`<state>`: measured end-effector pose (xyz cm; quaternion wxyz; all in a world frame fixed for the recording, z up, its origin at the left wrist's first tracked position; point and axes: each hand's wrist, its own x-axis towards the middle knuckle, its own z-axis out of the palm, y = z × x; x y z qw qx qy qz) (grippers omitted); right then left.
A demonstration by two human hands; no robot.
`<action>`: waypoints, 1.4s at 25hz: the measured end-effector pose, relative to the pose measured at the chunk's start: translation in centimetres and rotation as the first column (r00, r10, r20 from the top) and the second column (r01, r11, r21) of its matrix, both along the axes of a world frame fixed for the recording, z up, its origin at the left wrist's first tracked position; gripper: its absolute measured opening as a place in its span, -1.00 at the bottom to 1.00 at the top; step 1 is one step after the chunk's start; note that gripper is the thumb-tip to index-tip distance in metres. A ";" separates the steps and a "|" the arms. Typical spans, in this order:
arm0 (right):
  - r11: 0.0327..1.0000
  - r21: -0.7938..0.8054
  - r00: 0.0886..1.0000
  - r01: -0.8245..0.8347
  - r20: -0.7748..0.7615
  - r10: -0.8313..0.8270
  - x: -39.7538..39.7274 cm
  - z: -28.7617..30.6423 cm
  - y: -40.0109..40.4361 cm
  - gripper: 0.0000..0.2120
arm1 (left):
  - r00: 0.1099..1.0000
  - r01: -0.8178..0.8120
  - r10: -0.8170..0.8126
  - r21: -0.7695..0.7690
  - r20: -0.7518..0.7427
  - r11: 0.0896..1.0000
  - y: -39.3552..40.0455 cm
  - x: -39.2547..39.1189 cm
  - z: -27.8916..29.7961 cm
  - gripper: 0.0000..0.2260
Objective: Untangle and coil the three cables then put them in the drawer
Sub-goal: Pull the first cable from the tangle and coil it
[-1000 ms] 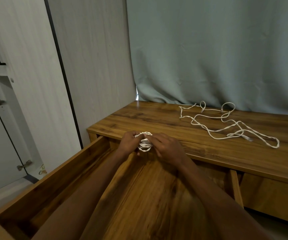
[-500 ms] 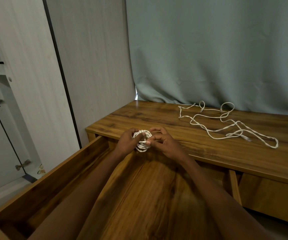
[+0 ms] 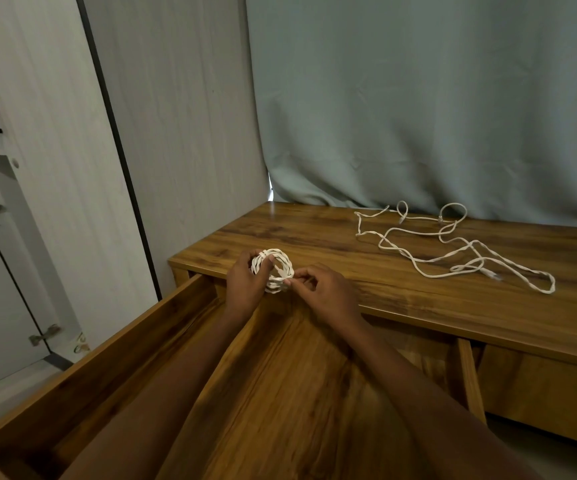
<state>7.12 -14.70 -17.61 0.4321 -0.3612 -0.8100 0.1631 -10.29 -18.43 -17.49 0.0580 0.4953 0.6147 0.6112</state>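
Observation:
A small white coiled cable (image 3: pixel 275 271) is held up over the front edge of the wooden bench, above the back of the open drawer (image 3: pixel 100 362). My left hand (image 3: pixel 245 287) grips the coil's left side, thumb through the ring. My right hand (image 3: pixel 325 294) pinches the coil's lower right strand between thumb and fingers. Loose white cables (image 3: pixel 453 247) lie tangled in loops on the bench top (image 3: pixel 314 233) to the right, apart from both hands. The drawer's wooden bottom (image 3: pixel 280 393) shows between my forearms.
A grey-green curtain (image 3: pixel 418 98) hangs behind the bench. A pale wardrobe panel (image 3: pixel 176 116) and doors with hinges (image 3: pixel 44 336) stand at the left. A second, shut drawer front (image 3: pixel 539 393) sits at the right below the bench top.
Both hands have lifted the coil slightly and spread apart; the ring now shows open, with my right hand shifted from covering it to pinching its lower right edge.

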 end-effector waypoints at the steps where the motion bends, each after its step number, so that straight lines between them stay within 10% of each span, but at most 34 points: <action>1: 1.000 0.020 1.000 -0.013 0.016 0.012 0.0 0.0 0.0 -0.73 | 1.000 0.008 -0.008 0.009 0.021 1.000 -0.1 0.0 0.1 -0.68; 15: 0.982 -0.156 0.925 -0.109 -0.377 0.043 1.7 0.4 1.9 -0.88 | 0.962 0.274 -0.274 -0.069 0.007 0.959 -0.2 -0.6 -0.1 -0.75; 35: 0.847 -0.396 0.917 -0.354 -0.323 0.233 1.0 -0.1 1.5 -0.64 | 0.990 0.139 -0.140 -0.034 -0.016 0.990 -0.2 0.3 -0.1 -0.72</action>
